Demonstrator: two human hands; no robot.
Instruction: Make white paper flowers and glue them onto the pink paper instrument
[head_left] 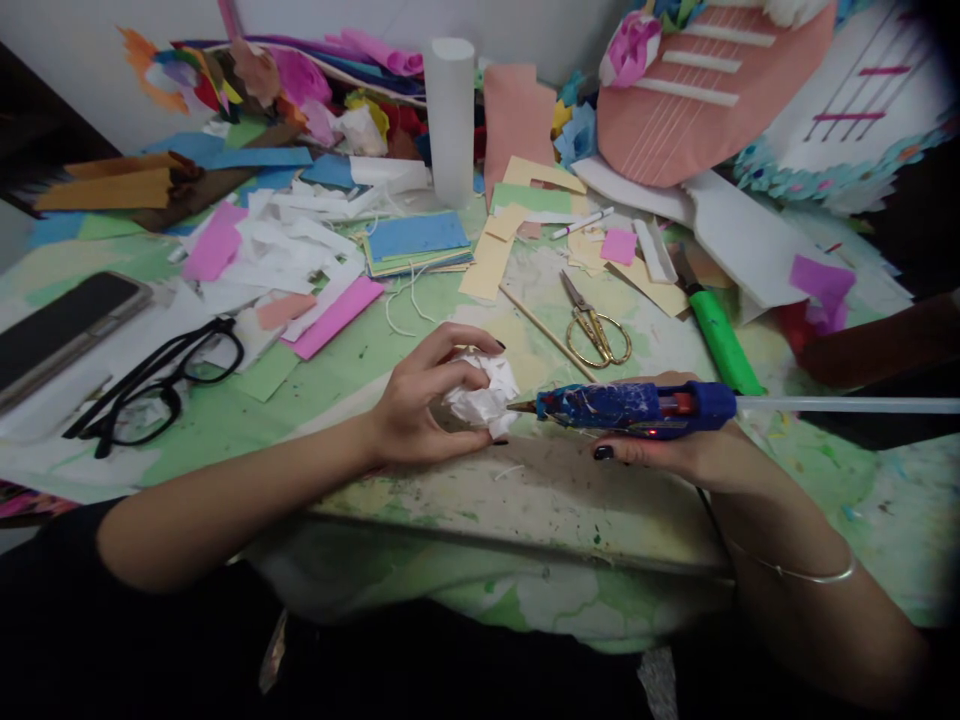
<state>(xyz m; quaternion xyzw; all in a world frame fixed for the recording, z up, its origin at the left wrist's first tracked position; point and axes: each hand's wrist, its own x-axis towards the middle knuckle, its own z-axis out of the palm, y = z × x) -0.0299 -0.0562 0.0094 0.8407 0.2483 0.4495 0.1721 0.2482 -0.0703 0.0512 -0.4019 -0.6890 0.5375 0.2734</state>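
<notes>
"Hands first, head view. State of each?"

"Left hand: fingers curved around a crumpled white paper, thumb on the near side. Right hand: grasping a blue glue gun, thumb along its near side."

"Position of the paper?"

"Near the middle of the table, just left of the gun. Nozzle points left at it; contact cannot be confirmed."

"Condition of the gun?"

"Red light showing on the body, stray strands on the surface. Clear glue stick extends from the rear, to the right."

"Items just beyond the hands?"

"Gold-handled scissors, with a thin stick to their left. Green-handled knife farther right."

"Left side?"

"Black glasses, folded, and a phone left of them. White scraps lie beyond the glasses, with stacked cards to the right of the scraps."

"Far side?"

"White cylinder, upright. Pink cutout with white strips and lines, far right."
</notes>
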